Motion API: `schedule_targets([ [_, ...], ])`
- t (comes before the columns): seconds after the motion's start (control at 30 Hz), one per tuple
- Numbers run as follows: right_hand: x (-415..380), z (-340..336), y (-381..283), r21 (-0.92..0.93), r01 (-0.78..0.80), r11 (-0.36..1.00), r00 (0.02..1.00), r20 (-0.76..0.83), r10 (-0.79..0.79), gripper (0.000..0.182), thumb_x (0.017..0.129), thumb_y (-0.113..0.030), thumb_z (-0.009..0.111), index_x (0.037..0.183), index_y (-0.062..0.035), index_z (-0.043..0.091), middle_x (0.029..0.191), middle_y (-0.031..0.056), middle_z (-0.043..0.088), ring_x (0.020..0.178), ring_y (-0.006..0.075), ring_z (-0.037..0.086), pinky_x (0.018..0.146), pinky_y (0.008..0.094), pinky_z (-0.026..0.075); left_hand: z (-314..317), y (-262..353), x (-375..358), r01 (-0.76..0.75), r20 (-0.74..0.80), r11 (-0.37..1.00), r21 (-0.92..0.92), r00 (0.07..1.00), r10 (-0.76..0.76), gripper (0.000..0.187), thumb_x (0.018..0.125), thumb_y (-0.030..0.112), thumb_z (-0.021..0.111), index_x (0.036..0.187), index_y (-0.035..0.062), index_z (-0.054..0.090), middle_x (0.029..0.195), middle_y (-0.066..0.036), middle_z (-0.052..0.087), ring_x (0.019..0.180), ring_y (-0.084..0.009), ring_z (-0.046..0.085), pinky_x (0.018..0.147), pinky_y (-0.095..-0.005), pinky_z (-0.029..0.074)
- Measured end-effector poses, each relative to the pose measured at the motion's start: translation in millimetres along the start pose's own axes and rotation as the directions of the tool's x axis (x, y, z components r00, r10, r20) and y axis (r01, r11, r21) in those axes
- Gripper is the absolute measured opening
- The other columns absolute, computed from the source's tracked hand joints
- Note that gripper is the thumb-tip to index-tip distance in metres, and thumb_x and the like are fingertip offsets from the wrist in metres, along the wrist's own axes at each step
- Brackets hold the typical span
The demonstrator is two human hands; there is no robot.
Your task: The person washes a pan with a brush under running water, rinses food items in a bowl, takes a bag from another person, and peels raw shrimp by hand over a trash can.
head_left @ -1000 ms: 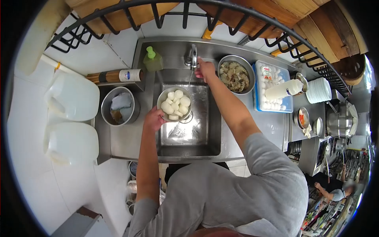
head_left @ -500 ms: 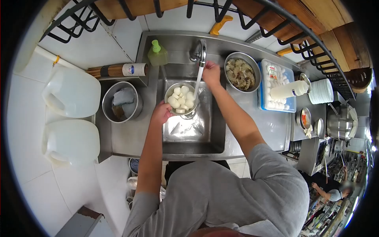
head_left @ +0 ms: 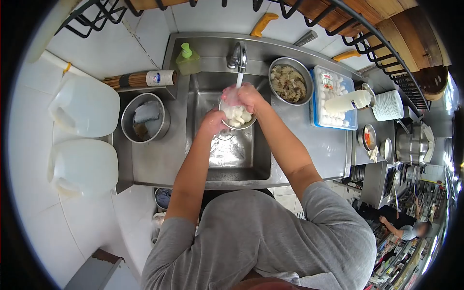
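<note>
Over the sink (head_left: pixel 227 170), my left hand (head_left: pixel 212 123) grips the left rim of a metal bowl (head_left: pixel 248 126) that holds several white round pieces (head_left: pixel 238 116). Water runs from the faucet (head_left: pixel 240 54) down onto my right hand (head_left: pixel 245 96) and into the bowl. My right hand is at the bowl's upper side; spray and water blur its fingers, so whether they hold anything is hidden. A second metal bowl (head_left: pixel 289 81), with greyish shrimp-like food, stands to the right of the sink.
Left of the sink are a metal pot (head_left: pixel 145 118) with sponges, a green soap bottle (head_left: pixel 187 60) and two plastic jugs (head_left: pixel 87 106). On the right are a lidded container (head_left: pixel 333 99), a white bottle (head_left: pixel 347 101) and stacked plates (head_left: pixel 388 105). A person (head_left: pixel 401 224) stands far right.
My right hand has moved from beside the faucet down into the water stream at the bowl. The bowl and my left hand have shifted right, under the stream.
</note>
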State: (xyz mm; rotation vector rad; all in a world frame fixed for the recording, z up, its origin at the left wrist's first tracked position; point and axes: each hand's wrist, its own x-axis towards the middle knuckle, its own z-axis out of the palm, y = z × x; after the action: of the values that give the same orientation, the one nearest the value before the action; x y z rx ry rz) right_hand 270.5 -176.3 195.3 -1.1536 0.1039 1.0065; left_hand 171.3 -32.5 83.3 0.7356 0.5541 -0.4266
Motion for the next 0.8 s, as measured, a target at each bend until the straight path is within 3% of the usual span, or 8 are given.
schedule_targets([
  [0.13, -15, 9, -11, 0.063, -0.102, 0.993, 0.990, 0.101, 0.095, 0.021, 0.090, -0.010, 0.067, 0.105, 0.0051, 0.064, 0.102, 0.0172, 0.071, 0.088, 0.0301, 0.072, 0.081, 0.0442, 0.061, -7, -8, 7, -0.075, -0.053, 0.996, 0.047, 0.996, 0.077, 0.046, 0.080, -0.004, 0.052, 0.126, -0.0013, 0.053, 0.116, -0.020, 0.060, 0.106, -0.0380, 0.064, 0.088, -0.0587, 0.056],
  [0.23, -2, 11, -8, -0.006, 0.110, 0.994, 0.985, -0.132, -0.110, 0.021, 0.089, -0.010, 0.068, 0.104, 0.0050, 0.064, 0.100, 0.0170, 0.070, 0.086, 0.0286, 0.072, 0.079, 0.0438, 0.061, -9, -4, -11, -0.063, -0.009, 0.997, -0.039, 0.998, 0.063, 0.045, 0.080, -0.004, 0.051, 0.125, -0.0032, 0.053, 0.118, -0.021, 0.060, 0.105, -0.0381, 0.065, 0.088, -0.0571, 0.057],
  [0.33, -15, 12, -17, 0.028, 0.009, 1.000, 1.000, 0.028, -0.010, 0.020, 0.089, -0.008, 0.068, 0.103, 0.0057, 0.064, 0.098, 0.0169, 0.070, 0.084, 0.0260, 0.072, 0.077, 0.0405, 0.061, -29, -4, -10, -0.045, 0.014, 0.992, -0.119, 0.999, 0.047, 0.049, 0.076, -0.006, 0.051, 0.125, -0.0045, 0.051, 0.119, -0.021, 0.059, 0.105, -0.0394, 0.064, 0.088, -0.0590, 0.055],
  [0.43, 7, -1, -6, -0.361, 0.241, 0.901, 0.946, -0.120, -0.301, 0.019, 0.089, -0.008, 0.067, 0.103, 0.0052, 0.064, 0.098, 0.0158, 0.070, 0.084, 0.0240, 0.072, 0.076, 0.0385, 0.061, -28, 2, -17, -0.065, -0.012, 0.995, -0.078, 0.998, 0.064, 0.054, 0.071, -0.007, 0.050, 0.124, -0.0021, 0.050, 0.118, -0.019, 0.058, 0.104, -0.0400, 0.063, 0.089, -0.0622, 0.054],
  [0.53, -14, 17, -23, -0.238, 0.078, 0.968, 0.981, -0.152, -0.116, 0.015, 0.086, 0.000, 0.062, 0.099, 0.0055, 0.065, 0.095, 0.0151, 0.070, 0.081, 0.0241, 0.071, 0.074, 0.0375, 0.060, -21, 8, -31, -0.074, -0.103, 0.996, -0.042, 0.992, 0.069, 0.051, 0.070, -0.007, 0.050, 0.121, -0.0032, 0.051, 0.114, -0.019, 0.060, 0.101, -0.0384, 0.065, 0.088, -0.0599, 0.056],
  [0.63, -3, 6, -17, -0.463, 0.253, 0.849, 0.911, -0.181, -0.370, 0.014, 0.086, -0.001, 0.062, 0.098, 0.0050, 0.066, 0.094, 0.0156, 0.070, 0.081, 0.0251, 0.071, 0.073, 0.0376, 0.060, -21, 9, -40, -0.083, -0.098, 0.996, 0.010, 0.992, 0.084, 0.049, 0.070, -0.008, 0.049, 0.119, -0.0044, 0.051, 0.110, -0.020, 0.061, 0.099, -0.0389, 0.066, 0.085, -0.0595, 0.057],
  [0.73, -13, 9, -20, -0.044, 0.075, 0.996, 0.996, -0.039, -0.076, 0.015, 0.086, 0.003, 0.057, 0.096, 0.0060, 0.066, 0.092, 0.0164, 0.070, 0.080, 0.0258, 0.071, 0.069, 0.0367, 0.059, -26, 7, -46, -0.032, 0.025, 0.995, -0.089, 0.999, 0.035, 0.046, 0.072, -0.006, 0.052, 0.118, -0.0039, 0.053, 0.114, -0.021, 0.062, 0.103, -0.0399, 0.067, 0.086, -0.0594, 0.057],
  [0.8, 0, 0, -12, -0.297, 0.160, 0.942, 0.962, -0.167, -0.216, 0.014, 0.089, 0.000, 0.059, 0.099, 0.0055, 0.066, 0.094, 0.0159, 0.070, 0.081, 0.0261, 0.071, 0.069, 0.0366, 0.060, -25, 1, -45, -0.062, -0.032, 0.997, -0.054, 0.998, 0.060, 0.045, 0.073, -0.006, 0.052, 0.118, -0.0041, 0.053, 0.112, -0.020, 0.063, 0.102, -0.0397, 0.067, 0.086, -0.0587, 0.057],
])
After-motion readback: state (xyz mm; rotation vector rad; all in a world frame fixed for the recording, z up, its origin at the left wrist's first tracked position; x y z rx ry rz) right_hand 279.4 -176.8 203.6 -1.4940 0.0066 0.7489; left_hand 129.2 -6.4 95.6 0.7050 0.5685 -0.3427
